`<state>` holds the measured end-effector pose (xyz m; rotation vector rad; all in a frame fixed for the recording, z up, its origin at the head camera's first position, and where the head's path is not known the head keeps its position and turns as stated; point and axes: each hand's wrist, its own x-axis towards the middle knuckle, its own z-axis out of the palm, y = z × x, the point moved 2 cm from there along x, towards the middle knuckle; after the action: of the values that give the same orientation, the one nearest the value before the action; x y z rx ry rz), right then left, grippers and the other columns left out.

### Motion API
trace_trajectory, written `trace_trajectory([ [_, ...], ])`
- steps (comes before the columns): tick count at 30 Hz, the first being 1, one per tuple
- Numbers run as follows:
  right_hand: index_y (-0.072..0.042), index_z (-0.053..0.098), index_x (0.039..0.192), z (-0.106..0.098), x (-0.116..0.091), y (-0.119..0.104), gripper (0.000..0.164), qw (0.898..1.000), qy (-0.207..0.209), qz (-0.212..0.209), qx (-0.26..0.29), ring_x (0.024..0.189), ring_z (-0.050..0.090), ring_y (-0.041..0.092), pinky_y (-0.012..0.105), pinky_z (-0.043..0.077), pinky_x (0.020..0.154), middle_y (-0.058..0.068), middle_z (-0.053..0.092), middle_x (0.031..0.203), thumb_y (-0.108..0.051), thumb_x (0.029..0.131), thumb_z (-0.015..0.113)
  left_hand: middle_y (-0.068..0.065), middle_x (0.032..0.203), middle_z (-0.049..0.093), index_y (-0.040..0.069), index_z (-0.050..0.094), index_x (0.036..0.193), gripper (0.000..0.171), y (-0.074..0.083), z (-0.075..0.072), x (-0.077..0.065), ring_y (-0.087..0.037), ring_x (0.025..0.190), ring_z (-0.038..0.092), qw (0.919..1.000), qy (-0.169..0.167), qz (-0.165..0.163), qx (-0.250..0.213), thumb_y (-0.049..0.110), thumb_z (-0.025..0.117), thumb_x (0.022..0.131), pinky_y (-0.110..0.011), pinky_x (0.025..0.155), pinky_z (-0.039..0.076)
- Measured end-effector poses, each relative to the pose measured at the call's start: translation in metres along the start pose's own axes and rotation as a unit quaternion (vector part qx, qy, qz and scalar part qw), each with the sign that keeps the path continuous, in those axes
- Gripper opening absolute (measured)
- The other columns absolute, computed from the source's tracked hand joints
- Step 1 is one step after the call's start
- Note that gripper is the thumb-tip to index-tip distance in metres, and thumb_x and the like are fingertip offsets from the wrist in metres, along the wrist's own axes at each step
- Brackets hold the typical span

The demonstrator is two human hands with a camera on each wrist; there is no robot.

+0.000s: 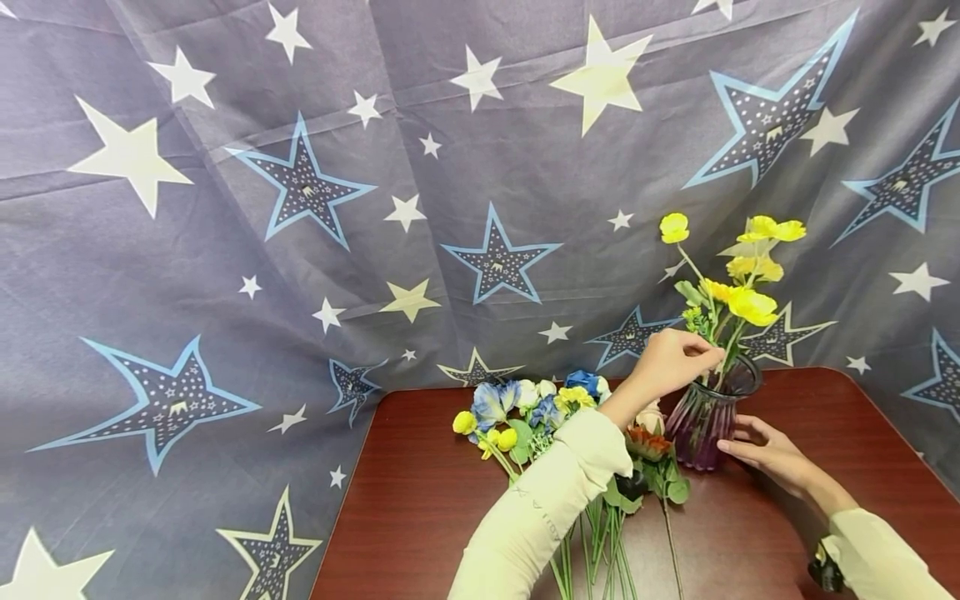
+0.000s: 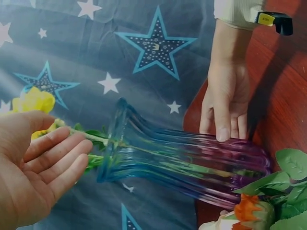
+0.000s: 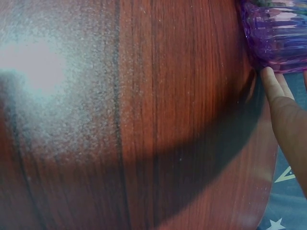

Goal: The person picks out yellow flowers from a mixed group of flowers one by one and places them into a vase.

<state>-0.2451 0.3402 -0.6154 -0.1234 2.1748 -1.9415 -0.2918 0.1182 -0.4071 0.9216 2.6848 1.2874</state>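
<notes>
A ribbed glass vase (image 1: 701, 425), purple toward its base, stands upright on the table with several yellow flowers (image 1: 752, 306) rising from its mouth. At the rim, my left hand (image 1: 675, 360) pinches a flower stem between thumb and fingertips. The left wrist view shows that stem (image 2: 98, 138) running from the fingers into the vase, its lower part visible through the glass. My right hand (image 1: 772, 458) touches the vase's right side low down, fingers fairly straight; the right wrist view shows a fingertip (image 3: 267, 73) at the base.
Blue, white and yellow flowers (image 1: 491, 404) lie in a bunch left of the vase, partly behind my left sleeve. An orange flower (image 1: 648, 443) with green leaves lies beside the vase. A star-patterned cloth (image 1: 375, 250) hangs behind the reddish-brown table (image 1: 412, 500).
</notes>
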Motion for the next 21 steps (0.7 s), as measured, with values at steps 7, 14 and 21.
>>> trace_trajectory([
  [7,-0.030,0.050,0.127,0.000,-0.001,-0.001,0.037,1.000,-0.003,-0.016,0.005,0.103,0.065,-0.003,0.022,0.057,0.086,-0.020,0.063,0.112,-0.010,0.100,0.064,0.000,0.087,0.079,0.014,0.081,0.105,0.024,-0.002,-0.015,-0.004,-0.008,0.073,0.073,0.9993,-0.010,0.012,-0.033,0.033,0.066,0.101,-0.011,0.058,0.050],
  [14,-0.019,0.046,0.135,0.001,-0.001,-0.002,0.041,1.000,0.004,-0.003,-0.016,0.102,0.063,-0.005,0.022,0.057,0.086,-0.019,0.061,0.112,-0.014,0.100,0.066,0.000,0.088,0.079,0.012,0.080,0.106,0.026,-0.008,-0.032,-0.010,-0.010,0.075,0.074,0.9987,-0.017,0.013,-0.046,0.032,0.065,0.101,-0.013,0.060,0.051],
  [21,-0.008,0.043,0.139,0.002,0.000,-0.001,0.047,1.000,0.010,-0.001,-0.030,0.102,0.063,-0.006,0.023,0.058,0.086,-0.017,0.059,0.113,-0.015,0.099,0.067,-0.004,0.090,0.080,0.010,0.080,0.106,0.026,-0.013,-0.046,-0.019,0.006,0.064,0.064,0.9986,-0.020,0.018,-0.046,0.031,0.065,0.101,-0.012,0.060,0.051],
])
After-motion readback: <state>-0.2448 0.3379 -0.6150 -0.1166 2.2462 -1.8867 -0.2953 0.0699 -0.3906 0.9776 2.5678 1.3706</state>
